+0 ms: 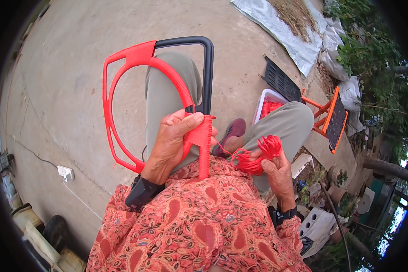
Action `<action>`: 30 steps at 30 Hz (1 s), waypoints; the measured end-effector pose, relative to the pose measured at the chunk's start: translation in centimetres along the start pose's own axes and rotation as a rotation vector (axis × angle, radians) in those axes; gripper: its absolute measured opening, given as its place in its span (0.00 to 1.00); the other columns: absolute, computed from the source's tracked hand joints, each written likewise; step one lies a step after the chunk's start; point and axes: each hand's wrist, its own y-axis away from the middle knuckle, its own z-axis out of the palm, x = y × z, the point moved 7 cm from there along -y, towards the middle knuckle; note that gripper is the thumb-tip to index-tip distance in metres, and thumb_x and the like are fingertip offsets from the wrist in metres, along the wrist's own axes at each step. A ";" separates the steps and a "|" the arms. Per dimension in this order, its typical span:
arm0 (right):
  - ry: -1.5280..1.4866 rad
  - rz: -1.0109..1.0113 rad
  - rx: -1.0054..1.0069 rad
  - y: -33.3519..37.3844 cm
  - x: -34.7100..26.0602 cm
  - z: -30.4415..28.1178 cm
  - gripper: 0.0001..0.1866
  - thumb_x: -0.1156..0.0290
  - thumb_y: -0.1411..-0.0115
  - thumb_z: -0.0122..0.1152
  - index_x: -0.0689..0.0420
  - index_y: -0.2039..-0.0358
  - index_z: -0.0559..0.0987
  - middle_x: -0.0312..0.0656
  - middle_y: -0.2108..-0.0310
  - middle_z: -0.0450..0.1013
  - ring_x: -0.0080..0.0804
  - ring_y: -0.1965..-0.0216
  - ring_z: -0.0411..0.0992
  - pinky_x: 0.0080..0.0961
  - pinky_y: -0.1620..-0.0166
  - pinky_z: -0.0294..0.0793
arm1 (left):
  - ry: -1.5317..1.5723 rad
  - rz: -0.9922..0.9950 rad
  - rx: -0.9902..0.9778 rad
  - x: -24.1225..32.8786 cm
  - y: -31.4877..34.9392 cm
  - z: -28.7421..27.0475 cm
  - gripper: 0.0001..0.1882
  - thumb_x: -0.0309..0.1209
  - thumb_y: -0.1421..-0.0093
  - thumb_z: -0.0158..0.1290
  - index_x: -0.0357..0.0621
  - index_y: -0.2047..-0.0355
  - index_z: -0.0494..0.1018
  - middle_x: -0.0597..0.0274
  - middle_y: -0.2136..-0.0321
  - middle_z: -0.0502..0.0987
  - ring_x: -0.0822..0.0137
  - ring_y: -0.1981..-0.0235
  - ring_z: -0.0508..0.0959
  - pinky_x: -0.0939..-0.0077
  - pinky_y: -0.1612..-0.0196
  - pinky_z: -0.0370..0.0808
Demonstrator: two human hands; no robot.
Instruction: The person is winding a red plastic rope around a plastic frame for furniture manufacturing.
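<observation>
Across my lap leans a rectangular tube frame with a ring inside it. Red cord is wound tightly over most of it, while the top right corner and upper right side show bare black tube. My left hand grips the frame where ring and side tube meet, thumb pressed on the red winding. In my right hand is a looped bundle of red cord, held between thumb and fingers. A single strand runs from the bundle to the winding beside my left fingers.
Beyond my right knee stands a white basin holding red cord. Right of it is an orange folding stool with a black seat. A pale sheet bears dried stalks. On the concrete at left lies a white power strip.
</observation>
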 end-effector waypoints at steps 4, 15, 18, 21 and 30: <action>-0.102 -0.192 0.001 -2.4 -5.0 0.5 0.26 0.70 0.42 0.64 0.62 0.46 0.66 0.46 0.56 0.74 0.29 0.56 0.74 0.27 0.51 0.74 | -0.024 0.033 0.059 -0.1 0.2 -0.2 0.14 0.33 0.39 0.54 0.33 0.61 0.69 0.47 0.74 0.78 0.58 0.78 0.81 0.70 0.73 0.81; 0.399 -0.516 0.012 -9.3 -11.3 8.5 0.23 0.70 0.48 0.70 0.63 0.54 0.74 0.37 0.65 0.78 0.19 0.66 0.74 0.18 0.61 0.73 | -0.033 0.101 0.087 0.9 2.4 0.4 0.15 0.32 0.40 0.54 0.32 0.59 0.68 0.47 0.74 0.78 0.57 0.76 0.81 0.68 0.72 0.82; 0.271 -0.392 -0.045 -13.5 -9.1 9.5 0.19 0.69 0.48 0.69 0.60 0.56 0.76 0.37 0.70 0.78 0.18 0.69 0.73 0.16 0.64 0.72 | -0.044 0.139 0.074 1.5 3.4 0.7 0.16 0.32 0.40 0.54 0.31 0.57 0.68 0.48 0.72 0.78 0.58 0.75 0.82 0.66 0.72 0.83; 0.350 -0.365 -0.264 -14.9 -7.8 13.3 0.12 0.70 0.48 0.67 0.57 0.63 0.79 0.40 0.73 0.77 0.18 0.70 0.72 0.18 0.66 0.71 | -0.021 0.154 0.057 1.4 3.4 0.8 0.17 0.31 0.39 0.54 0.31 0.56 0.67 0.49 0.71 0.78 0.59 0.74 0.82 0.65 0.71 0.83; 0.542 -0.884 -0.445 -15.1 -7.5 17.1 0.11 0.73 0.51 0.63 0.54 0.65 0.81 0.39 0.74 0.71 0.38 0.71 0.69 0.31 0.66 0.68 | 0.059 0.165 0.074 1.4 3.0 0.0 0.16 0.32 0.39 0.54 0.32 0.56 0.68 0.49 0.71 0.79 0.59 0.74 0.82 0.64 0.70 0.83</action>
